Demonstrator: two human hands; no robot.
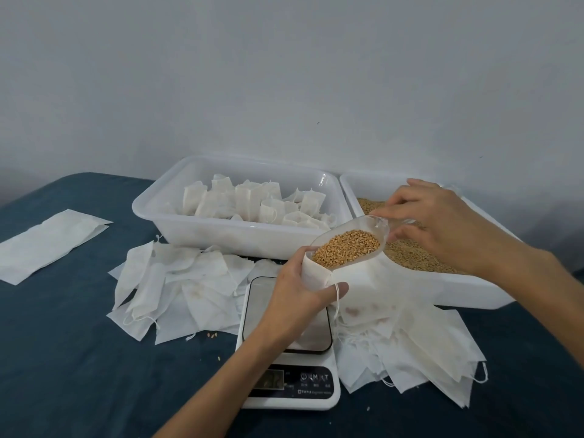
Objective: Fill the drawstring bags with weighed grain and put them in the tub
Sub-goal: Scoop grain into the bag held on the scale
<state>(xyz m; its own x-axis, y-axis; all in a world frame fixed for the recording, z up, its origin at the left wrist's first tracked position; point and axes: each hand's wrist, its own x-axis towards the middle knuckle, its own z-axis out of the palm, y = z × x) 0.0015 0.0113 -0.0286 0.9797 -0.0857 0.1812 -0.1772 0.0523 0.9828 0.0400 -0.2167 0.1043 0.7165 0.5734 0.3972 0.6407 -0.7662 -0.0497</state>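
Observation:
My left hand [294,295] grips a white drawstring bag [316,275] by its open mouth, above the white kitchen scale [287,374]. My right hand [442,222] holds the handle of a clear plastic scoop [350,245] heaped with golden grain. The scoop's front lip sits at the bag's mouth. A white tub [177,213] at the back centre holds several filled bags. The tub of loose grain [420,257] is at the right, below my right hand.
Empty white bags lie in a heap [177,289] left of the scale and in another heap [407,343] to its right. A flat white packet [47,245] lies at the far left on the dark blue cloth. A few stray grains [213,335] lie near the scale.

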